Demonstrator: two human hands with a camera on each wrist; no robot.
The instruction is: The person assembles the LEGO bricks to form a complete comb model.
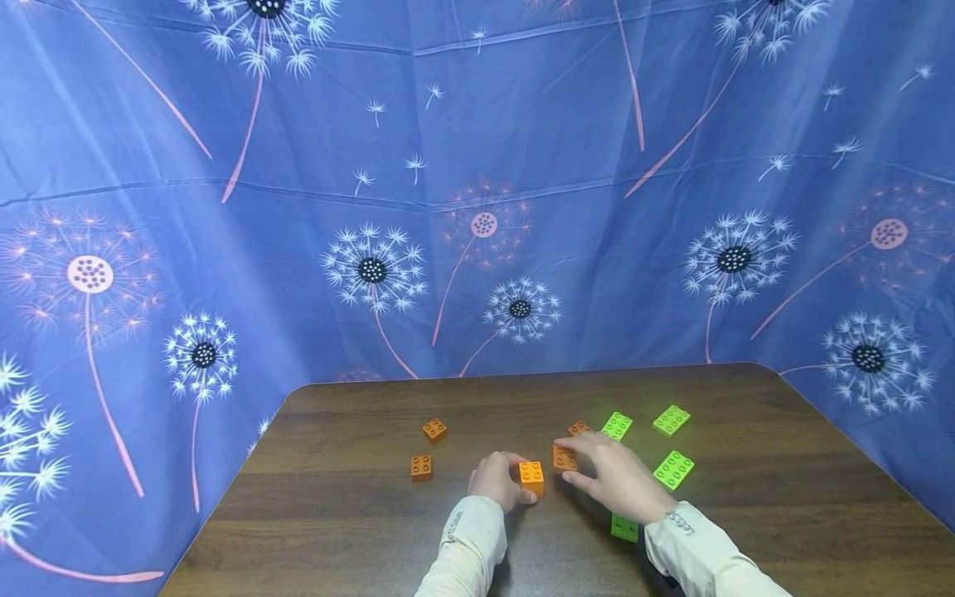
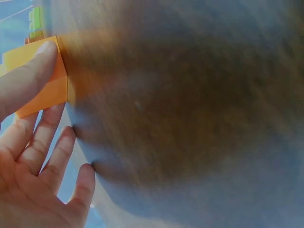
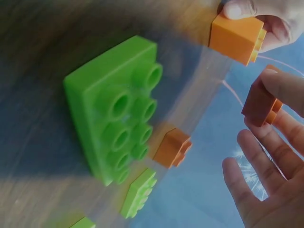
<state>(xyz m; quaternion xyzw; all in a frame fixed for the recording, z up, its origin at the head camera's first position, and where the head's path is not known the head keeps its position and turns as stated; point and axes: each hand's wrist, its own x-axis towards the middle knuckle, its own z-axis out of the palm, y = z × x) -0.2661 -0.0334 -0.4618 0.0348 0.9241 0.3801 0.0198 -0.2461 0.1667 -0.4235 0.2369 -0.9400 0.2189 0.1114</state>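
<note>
A bright orange building brick point(image 1: 531, 478) with studs on top stands at the middle of the table, pinched between the thumb and fingers of my left hand point(image 1: 498, 481). The left wrist view shows my thumb across one side of this orange brick point(image 2: 35, 76), while the other fingers spread below it. Just to its right, my right hand point(image 1: 618, 477) holds a darker orange brick point(image 1: 564, 458) between thumb and fingertips. In the right wrist view this darker brick point(image 3: 259, 102) is tilted, apart from the bright one.
Two darker orange bricks point(image 1: 421, 468) point(image 1: 434, 429) lie to the left. Another orange brick point(image 1: 578, 428) sits behind my right hand. Several green bricks point(image 1: 674, 470) lie at the right, one green brick point(image 1: 624, 527) partly under my right wrist. A blue patterned cloth point(image 1: 597, 249) hangs behind the wooden table point(image 1: 336, 531).
</note>
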